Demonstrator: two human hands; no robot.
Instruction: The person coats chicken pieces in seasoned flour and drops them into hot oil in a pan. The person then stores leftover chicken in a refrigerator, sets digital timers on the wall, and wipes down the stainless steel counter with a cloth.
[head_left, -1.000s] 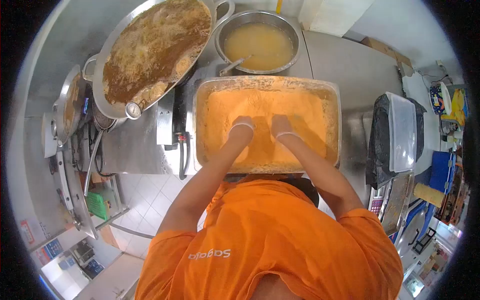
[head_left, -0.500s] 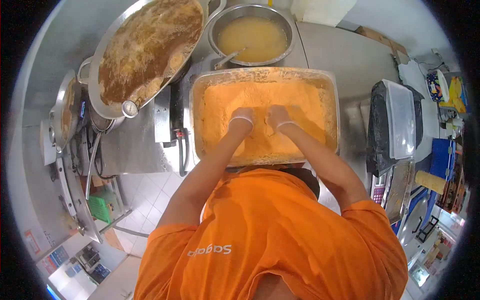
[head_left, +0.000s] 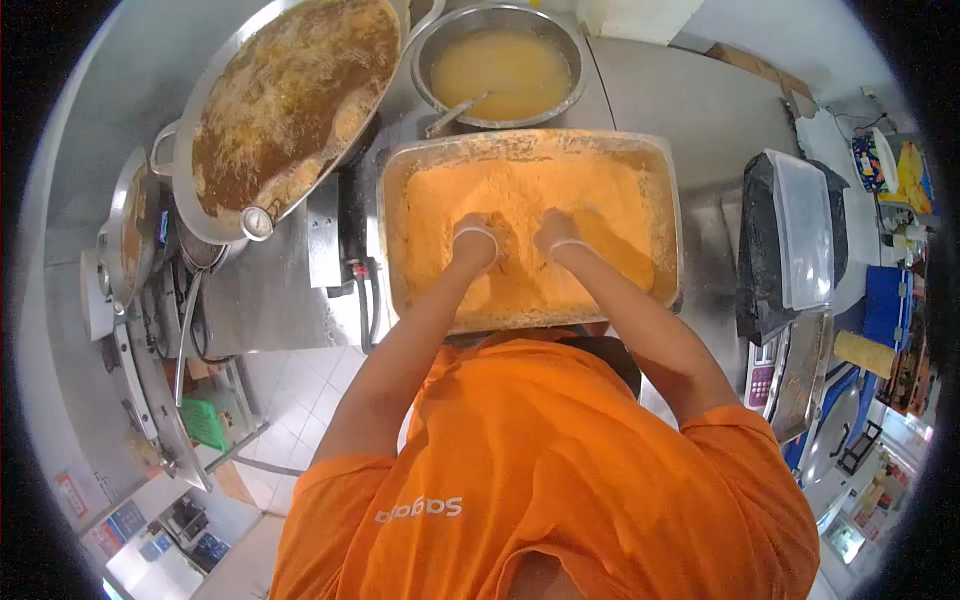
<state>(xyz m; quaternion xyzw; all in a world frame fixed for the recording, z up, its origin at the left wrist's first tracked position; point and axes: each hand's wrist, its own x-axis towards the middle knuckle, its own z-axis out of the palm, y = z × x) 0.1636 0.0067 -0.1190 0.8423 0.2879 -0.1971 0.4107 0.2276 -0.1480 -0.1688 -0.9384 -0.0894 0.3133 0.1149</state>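
Observation:
A rectangular metal tray (head_left: pixel 665 215) holds a bed of orange powder (head_left: pixel 520 190). Both hands are down in the powder near the tray's middle, a short gap apart. My left hand (head_left: pixel 477 238), in a thin glove with a pale cuff at the wrist, has its fingers hidden by powder and by the hand itself. To its right, my right hand (head_left: pixel 556 232) wears a similar glove, its fingers likewise out of sight. Whether either hand grips anything cannot be made out.
A large pan of bubbling brown oil (head_left: pixel 290 110) with a thermometer (head_left: pixel 257 223) stands at upper left. Behind the tray is a bowl of cloudy yellow liquid (head_left: pixel 500 75) with a ladle. A clear plastic lid (head_left: pixel 803 230) lies on black plastic at right.
The camera view has shifted, so the tray and pan sit slightly higher in the picture. Both hands have moved a little within the powder, and the gap between them remains.

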